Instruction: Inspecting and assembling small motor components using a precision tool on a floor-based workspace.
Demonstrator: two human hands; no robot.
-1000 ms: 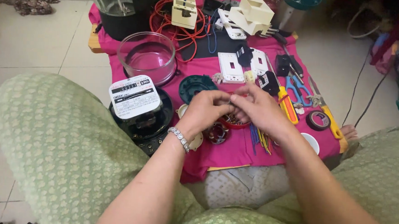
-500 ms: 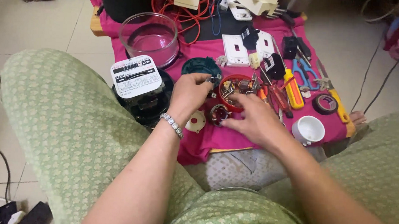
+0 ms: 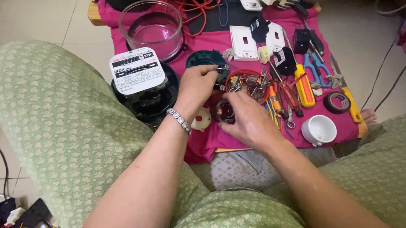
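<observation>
The left hand (image 3: 196,84) is hovering over the pink cloth-covered surface (image 3: 215,41), its fingers pinched together on a small dark metal part (image 3: 221,70) just above the rim of a shallow red round dish (image 3: 249,84) that is holding a jumble of small metal fittings. A beaded silver bracelet (image 3: 179,120) is sitting on that wrist. The right hand (image 3: 248,118) is lying palm down just in front of the red dish, its fingers curled over a dark round ring-shaped piece (image 3: 224,111) on the cloth; I cannot tell whether it is gripping the piece or only resting on it. A flat cream plastic disc (image 3: 202,119) is lying between the two wrists.

To the left, a round black electricity meter with a white dial plate (image 3: 140,86) is resting on the cloth, with a clear glass cover (image 3: 151,27) behind it. To the right, a yellow-handled screwdriver (image 3: 304,84), blue-handled scissors (image 3: 318,69), a roll of black tape (image 3: 337,102) and a small white cup (image 3: 319,130) are lying well apart from the hands. White switch plates (image 3: 242,43) are sitting behind the red dish.
</observation>
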